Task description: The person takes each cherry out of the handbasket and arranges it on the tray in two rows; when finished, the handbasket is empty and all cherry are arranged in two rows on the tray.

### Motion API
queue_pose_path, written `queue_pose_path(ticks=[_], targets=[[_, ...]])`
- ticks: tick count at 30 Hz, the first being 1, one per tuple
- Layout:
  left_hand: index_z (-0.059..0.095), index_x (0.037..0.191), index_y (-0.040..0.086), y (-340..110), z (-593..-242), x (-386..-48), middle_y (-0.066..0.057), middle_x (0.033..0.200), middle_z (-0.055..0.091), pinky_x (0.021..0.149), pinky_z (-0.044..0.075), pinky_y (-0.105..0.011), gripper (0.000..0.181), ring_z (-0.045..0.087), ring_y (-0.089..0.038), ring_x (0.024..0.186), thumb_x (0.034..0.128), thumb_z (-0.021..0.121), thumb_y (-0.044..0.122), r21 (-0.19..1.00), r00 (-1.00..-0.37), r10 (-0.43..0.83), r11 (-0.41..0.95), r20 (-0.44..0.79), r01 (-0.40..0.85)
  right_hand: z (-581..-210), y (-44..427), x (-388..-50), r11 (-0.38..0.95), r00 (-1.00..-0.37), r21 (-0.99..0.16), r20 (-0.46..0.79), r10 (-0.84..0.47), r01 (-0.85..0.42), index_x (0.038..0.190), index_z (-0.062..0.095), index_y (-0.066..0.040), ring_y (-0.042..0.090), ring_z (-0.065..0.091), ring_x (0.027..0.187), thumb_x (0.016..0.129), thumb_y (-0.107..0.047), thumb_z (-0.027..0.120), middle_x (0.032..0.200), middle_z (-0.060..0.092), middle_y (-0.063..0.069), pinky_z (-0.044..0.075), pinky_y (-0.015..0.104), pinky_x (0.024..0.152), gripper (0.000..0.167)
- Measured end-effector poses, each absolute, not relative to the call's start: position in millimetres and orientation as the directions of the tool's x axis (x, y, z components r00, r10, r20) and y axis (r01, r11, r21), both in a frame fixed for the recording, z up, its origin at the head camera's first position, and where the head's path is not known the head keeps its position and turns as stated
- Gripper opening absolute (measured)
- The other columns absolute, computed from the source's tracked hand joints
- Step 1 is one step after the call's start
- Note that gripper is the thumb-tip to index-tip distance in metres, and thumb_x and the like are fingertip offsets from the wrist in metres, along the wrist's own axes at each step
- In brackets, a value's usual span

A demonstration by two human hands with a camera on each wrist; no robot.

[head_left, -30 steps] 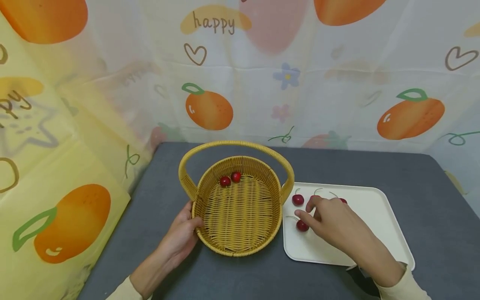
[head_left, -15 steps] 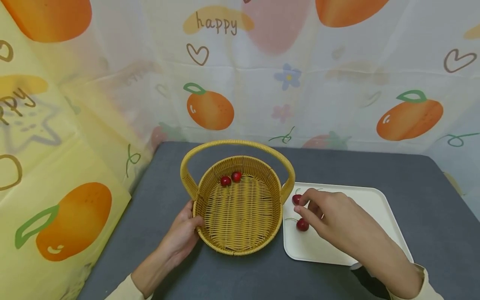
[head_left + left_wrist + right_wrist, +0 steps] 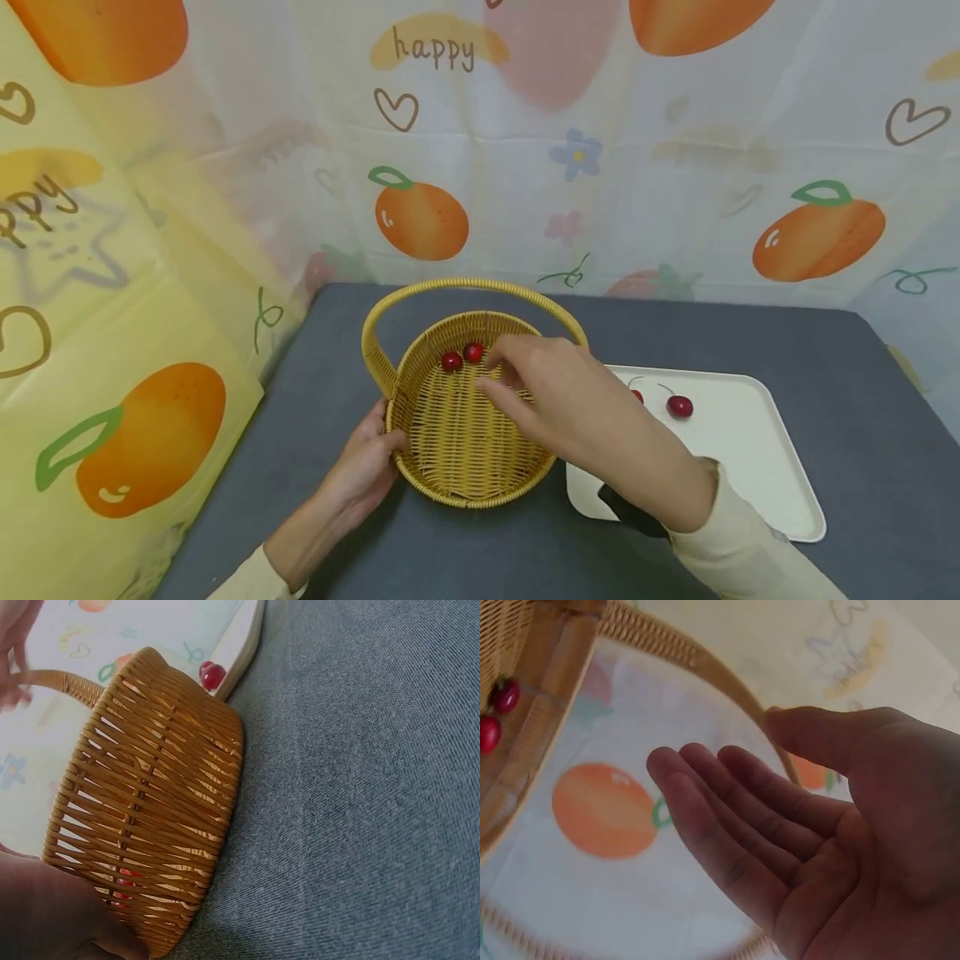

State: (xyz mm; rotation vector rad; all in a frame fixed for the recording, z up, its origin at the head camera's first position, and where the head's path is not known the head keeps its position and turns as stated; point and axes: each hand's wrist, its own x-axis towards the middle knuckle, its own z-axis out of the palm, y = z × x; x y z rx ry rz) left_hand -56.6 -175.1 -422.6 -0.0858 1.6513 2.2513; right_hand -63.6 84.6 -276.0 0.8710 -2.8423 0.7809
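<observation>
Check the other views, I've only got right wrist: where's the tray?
Observer: Head shows the white tray on the table, right of the basket.
Operator: Anything on it?
Observer: Two cherries show there in head, one partly covered; more may be hidden.
Operator: Anything holding the basket?
Observer: Yes, in head the left grip holds its left side, thumb over the edge.

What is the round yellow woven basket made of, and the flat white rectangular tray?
The round yellow woven basket looks like wicker with a slight shine: thin strands cross over and under. They could be rattan or plastic. The flat white rectangular tray is probably smooth plastic, judging by its even surface and rounded corners.
</observation>
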Motion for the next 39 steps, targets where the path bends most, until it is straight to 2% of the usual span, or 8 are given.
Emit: queue_pose_path(ticks=[4, 6, 10, 14, 20, 25, 31, 39], targets=[[0.003, 0.168, 0.006, -176, -423, -56, -0.016, 0.172, 0.016, 0.127, 0.012, -0.048, 0.089, 0.015, -0.029, 0.158, 0.0886, 0.038, -0.017, 0.915, -0.941, 0.235, -0.268, -0.243, -0.303, -275, 50, -91, 0.736, -0.84, -0.419, 0.149, -0.522, -0.532, 0.107, 0.072, -0.016, 0.009, 0.06, 0.07, 0.103, -0.035, 0.068, 0.083, 0.064, -0.009, 0.05, 0.028, 0.064, 0.02], [0.004, 0.168, 0.006, -176, -424, -56, -0.016, 0.172, 0.016, 0.127, 0.012, -0.048, 0.089, 0.014, -0.029, 0.158, 0.0885, 0.039, -0.017, 0.915, -0.942, 0.235, -0.269, -0.239, -0.299, -277, 36, -106, 0.759, -0.844, -0.388, 0.11, -0.525, -0.523, 0.099, 0.069, -0.015, 0.011, 0.057, 0.066, 0.105, -0.034, 0.066, 0.078, 0.061, -0.005, 0.048, 0.028, 0.061, 0.019], [0.002, 0.168, 0.005, -176, -425, -56, -0.017, 0.172, 0.013, 0.128, 0.01, -0.048, 0.09, 0.012, -0.029, 0.158, 0.0884, 0.039, -0.016, 0.916, -0.944, 0.233, -0.271, -0.234, -0.295, -290, 14, -137, 0.809, -0.86, -0.335, 0.003, -0.511, -0.482, 0.082, 0.063, -0.014, 0.015, 0.052, 0.06, 0.106, -0.032, 0.063, 0.07, 0.056, 0.0, 0.044, 0.028, 0.056, 0.031], [0.005, 0.167, 0.006, -176, -425, -56, -0.017, 0.171, 0.017, 0.127, 0.013, -0.049, 0.088, 0.015, -0.03, 0.157, 0.0885, 0.038, -0.017, 0.915, -0.945, 0.229, -0.277, -0.235, -0.295, -306, -4, -160, 0.851, -0.872, -0.324, -0.129, -0.473, -0.413, 0.078, 0.065, -0.013, 0.015, 0.054, 0.054, 0.106, -0.03, 0.064, 0.067, 0.06, 0.002, 0.044, 0.029, 0.051, 0.032], [0.007, 0.167, 0.006, -175, -424, -56, -0.018, 0.17, 0.02, 0.127, 0.015, -0.049, 0.089, 0.017, -0.03, 0.157, 0.0873, 0.038, -0.017, 0.913, -0.947, 0.232, -0.291, -0.224, -0.287, -329, -18, -178, 0.89, -0.871, -0.248, -0.224, -0.437, -0.382, 0.086, 0.07, -0.013, 0.016, 0.057, 0.062, 0.102, -0.031, 0.071, 0.076, 0.064, 0.002, 0.047, 0.03, 0.06, 0.024], [0.003, 0.168, 0.006, -176, -424, -56, -0.017, 0.172, 0.017, 0.127, 0.012, -0.049, 0.091, 0.014, -0.03, 0.158, 0.0876, 0.039, -0.016, 0.915, -0.946, 0.236, -0.286, -0.221, -0.285, -346, -25, -185, 0.895, -0.863, -0.213, -0.254, -0.437, -0.391, 0.099, 0.07, -0.01, 0.015, 0.055, 0.064, 0.101, -0.029, 0.073, 0.083, 0.064, 0.004, 0.047, 0.03, 0.059, 0.02], [0.001, 0.169, 0.007, -175, -424, -56, -0.015, 0.173, 0.014, 0.128, 0.012, -0.048, 0.093, 0.012, -0.029, 0.158, 0.0872, 0.039, -0.017, 0.914, -0.945, 0.233, -0.282, -0.229, -0.291, -361, -30, -192, 0.911, -0.875, -0.141, -0.255, -0.412, -0.388, 0.111, 0.075, -0.009, 0.016, 0.065, 0.066, 0.098, -0.033, 0.076, 0.085, 0.069, 0.004, 0.054, 0.03, 0.058, 0.027], [0.002, 0.168, 0.005, -174, -424, -57, -0.016, 0.172, 0.015, 0.128, 0.011, -0.048, 0.093, 0.012, -0.029, 0.158, 0.0861, 0.039, -0.017, 0.914, -0.948, 0.229, -0.291, -0.222, -0.284, -373, -31, -196, 0.898, -0.866, -0.166, -0.24, -0.438, -0.408, 0.109, 0.077, -0.009, 0.019, 0.069, 0.073, 0.094, -0.032, 0.082, 0.09, 0.073, 0.005, 0.059, 0.031, 0.065, 0.028]])
